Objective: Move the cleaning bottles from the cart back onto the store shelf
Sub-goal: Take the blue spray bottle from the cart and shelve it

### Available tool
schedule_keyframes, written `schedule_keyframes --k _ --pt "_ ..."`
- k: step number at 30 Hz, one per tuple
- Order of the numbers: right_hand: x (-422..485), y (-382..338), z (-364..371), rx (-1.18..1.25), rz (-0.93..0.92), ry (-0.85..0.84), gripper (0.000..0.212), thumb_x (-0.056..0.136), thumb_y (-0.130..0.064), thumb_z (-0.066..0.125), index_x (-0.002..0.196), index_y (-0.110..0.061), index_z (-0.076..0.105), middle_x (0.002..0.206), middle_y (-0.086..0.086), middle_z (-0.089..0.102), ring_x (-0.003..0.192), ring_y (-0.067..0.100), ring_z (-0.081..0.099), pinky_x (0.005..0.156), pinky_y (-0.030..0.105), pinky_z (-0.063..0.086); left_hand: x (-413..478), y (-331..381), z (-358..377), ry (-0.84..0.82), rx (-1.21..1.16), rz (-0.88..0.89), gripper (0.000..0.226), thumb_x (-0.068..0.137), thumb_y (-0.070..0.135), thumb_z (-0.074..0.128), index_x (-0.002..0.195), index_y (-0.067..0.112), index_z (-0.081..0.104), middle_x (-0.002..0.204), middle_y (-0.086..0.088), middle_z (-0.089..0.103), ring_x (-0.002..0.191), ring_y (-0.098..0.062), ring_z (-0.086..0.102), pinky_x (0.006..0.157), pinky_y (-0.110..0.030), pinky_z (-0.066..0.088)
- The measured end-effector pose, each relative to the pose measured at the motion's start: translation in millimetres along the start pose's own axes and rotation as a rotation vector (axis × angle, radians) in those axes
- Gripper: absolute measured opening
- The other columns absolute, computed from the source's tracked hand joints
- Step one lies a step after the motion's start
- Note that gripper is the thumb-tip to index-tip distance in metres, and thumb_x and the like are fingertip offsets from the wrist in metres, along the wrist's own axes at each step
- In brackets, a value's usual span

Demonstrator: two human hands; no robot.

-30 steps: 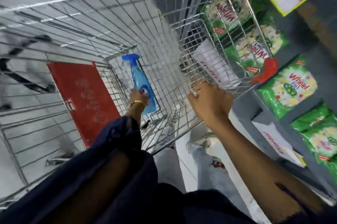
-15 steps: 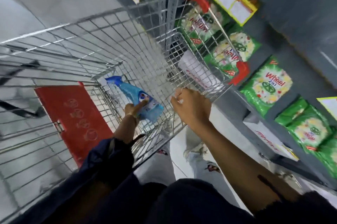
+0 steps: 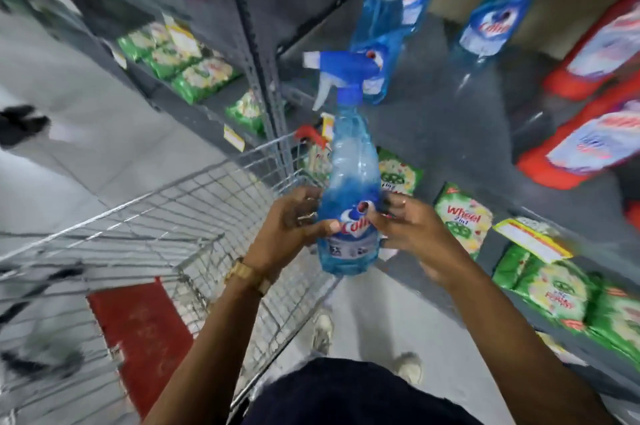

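And it's up! The blue spray bottle (image 3: 349,203) has left the cart (image 3: 214,216) and now stands upright between both hands, left hand (image 3: 291,227) and right hand (image 3: 412,227) gripping its base. Ahead of the hands, the shelf (image 3: 485,106) with matching bottles awaits.

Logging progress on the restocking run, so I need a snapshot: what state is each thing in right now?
Spray bottle: upright, lifted out of the cart, held from both sides.
Left hand: closed on the spray bottle.
Right hand: closed on the spray bottle.
Cart: no bottles visible inside.
Blue bottles on the shelf: standing, blurred.
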State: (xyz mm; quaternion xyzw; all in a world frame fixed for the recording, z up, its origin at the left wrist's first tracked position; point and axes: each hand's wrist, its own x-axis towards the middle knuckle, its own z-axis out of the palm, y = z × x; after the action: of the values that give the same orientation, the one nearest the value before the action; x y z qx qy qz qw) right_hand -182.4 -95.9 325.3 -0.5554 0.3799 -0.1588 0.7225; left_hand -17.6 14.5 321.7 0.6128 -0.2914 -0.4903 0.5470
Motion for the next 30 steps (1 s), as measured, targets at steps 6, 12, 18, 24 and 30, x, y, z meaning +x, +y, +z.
schedule_keyframes --k 6,12,18,24,30 --pt "-29 -28 -64 0.033 -0.126 0.142 0.021 0.079 -0.011 0.066 0.100 -0.013 0.067 0.083 -0.007 0.077 0.074 0.009 0.071 0.055 0.023 0.055 33 32 64 -0.151 0.001 0.107 0.027 0.085 -0.002 0.059 0.099 0.021 0.063 0.082 0.011 0.077 0.075 -0.003 0.069 0.057 -0.017 0.055" --pt "-26 -34 -103 0.050 -0.240 0.281 0.025 0.080 -0.008 0.069 0.105 -0.012 0.067 0.093 0.002 0.076 0.085 0.020 0.071 0.071 0.036 0.059 64 50 103 -0.225 0.045 0.210 0.029 0.085 0.000 0.058 0.106 0.020 0.065 0.092 0.008 0.077 0.088 -0.010 0.070 0.071 -0.022 0.059" --pt "-3 -47 -127 0.062 -0.389 0.343 0.031 0.086 0.001 0.060 0.117 -0.003 0.061 0.099 0.001 0.074 0.086 0.012 0.070 0.068 0.026 0.058 106 64 127 -0.243 0.111 0.319 0.032 0.086 0.000 0.058 0.117 0.010 0.058 0.106 -0.008 0.071 0.091 -0.010 0.069 0.072 -0.021 0.058" --pt "41 -62 -145 0.048 -0.501 0.459 0.036 0.087 -0.002 0.060 0.122 -0.008 0.058 0.116 0.013 0.068 0.109 0.028 0.065 0.092 0.048 0.053 162 78 142 -0.251 0.213 0.449 0.035 0.088 -0.003 0.055 0.121 0.007 0.052 0.108 0.007 0.070 0.098 0.000 0.065 0.084 -0.017 0.053" --pt "67 -59 -147 0.035 -0.529 0.535 0.034 0.084 -0.006 0.065 0.114 -0.022 0.061 0.114 0.008 0.068 0.105 0.021 0.067 0.094 0.051 0.052 189 76 144 -0.231 0.274 0.463 0.037 0.087 0.001 0.055 0.122 0.010 0.046 0.117 0.000 0.058 0.095 0.012 0.062 0.079 -0.009 0.050"
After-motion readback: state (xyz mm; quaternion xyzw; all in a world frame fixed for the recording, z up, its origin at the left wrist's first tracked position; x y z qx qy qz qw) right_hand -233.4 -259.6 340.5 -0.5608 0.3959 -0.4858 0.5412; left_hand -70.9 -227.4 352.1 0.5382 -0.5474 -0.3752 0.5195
